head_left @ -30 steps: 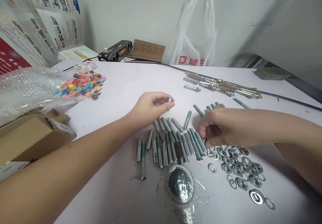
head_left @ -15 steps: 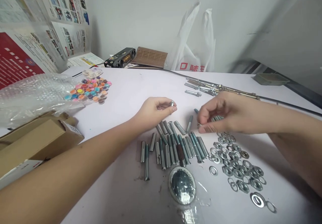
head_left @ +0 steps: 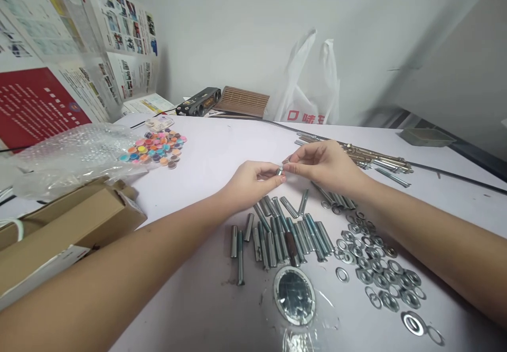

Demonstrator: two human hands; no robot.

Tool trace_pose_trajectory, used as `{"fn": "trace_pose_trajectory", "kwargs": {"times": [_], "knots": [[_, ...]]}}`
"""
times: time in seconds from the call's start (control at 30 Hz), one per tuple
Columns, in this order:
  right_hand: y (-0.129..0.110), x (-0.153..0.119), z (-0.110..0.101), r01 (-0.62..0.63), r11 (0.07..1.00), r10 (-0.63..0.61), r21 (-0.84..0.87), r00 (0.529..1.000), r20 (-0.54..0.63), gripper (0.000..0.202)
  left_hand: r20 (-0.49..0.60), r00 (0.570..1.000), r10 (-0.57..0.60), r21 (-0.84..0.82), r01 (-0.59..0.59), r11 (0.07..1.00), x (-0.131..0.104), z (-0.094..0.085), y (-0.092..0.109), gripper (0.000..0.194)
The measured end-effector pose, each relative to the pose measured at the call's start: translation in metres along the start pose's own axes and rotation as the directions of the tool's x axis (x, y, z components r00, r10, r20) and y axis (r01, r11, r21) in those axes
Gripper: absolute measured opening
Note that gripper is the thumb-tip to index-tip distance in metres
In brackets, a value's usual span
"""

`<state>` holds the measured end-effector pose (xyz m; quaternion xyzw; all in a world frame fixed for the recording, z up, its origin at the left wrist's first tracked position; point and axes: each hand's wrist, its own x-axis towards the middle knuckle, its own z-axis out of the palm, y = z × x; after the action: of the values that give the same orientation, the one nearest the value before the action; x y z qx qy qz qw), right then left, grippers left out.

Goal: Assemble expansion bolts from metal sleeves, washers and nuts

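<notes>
My left hand [head_left: 255, 183] pinches a small metal bolt piece [head_left: 280, 171], with only its end showing past the fingertips. Right beside it, my right hand [head_left: 315, 164] holds a thin ring-shaped washer [head_left: 287, 162] between thumb and fingers, close to the end of that piece. Below both hands lie many metal sleeves and bolts [head_left: 273, 238] in loose rows. To their right is a spread of nuts and washers [head_left: 372, 259]. A round glassy disc [head_left: 294, 295] lies in front of the rows on clear plastic.
Assembled bolts [head_left: 376, 159] lie behind my right forearm, near a grey tray [head_left: 426, 136]. At left are coloured discs [head_left: 158, 146], bubble wrap [head_left: 75, 154] and a cardboard box [head_left: 75, 225]. A white plastic bag [head_left: 304, 88] stands at the back.
My right hand has moved left and up from beside the bolts to meet my left hand, bringing the washer to the bolt piece. The view has shifted slightly.
</notes>
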<state>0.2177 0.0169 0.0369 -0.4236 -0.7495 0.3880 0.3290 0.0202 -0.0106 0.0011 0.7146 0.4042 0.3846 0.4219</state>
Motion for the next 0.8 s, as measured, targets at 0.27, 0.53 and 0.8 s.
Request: {"fn": "trace_pose_trajectory", "kwargs": {"times": [0.27, 0.53, 0.8], "knots": [[-0.0007, -0.0010, 0.0011, -0.031, 0.991, 0.033, 0.131, 0.999, -0.017, 0.025, 0.003, 1.000, 0.006, -0.025, -0.006, 1.000, 0.0004, 0.0006, -0.0010, 0.026], [-0.0031, -0.0034, 0.0025, 0.033, 0.992, -0.025, 0.120, 0.998, -0.065, 0.041, 0.007, 1.000, 0.029, -0.015, -0.029, 0.999, 0.0014, 0.0010, -0.0040, 0.027], [0.0003, 0.0006, 0.0019, 0.040, 0.999, -0.037, 0.034, 0.997, -0.072, 0.023, 0.013, 0.999, 0.030, -0.035, -0.030, 0.999, 0.0009, 0.0012, -0.0047, 0.024]]}}
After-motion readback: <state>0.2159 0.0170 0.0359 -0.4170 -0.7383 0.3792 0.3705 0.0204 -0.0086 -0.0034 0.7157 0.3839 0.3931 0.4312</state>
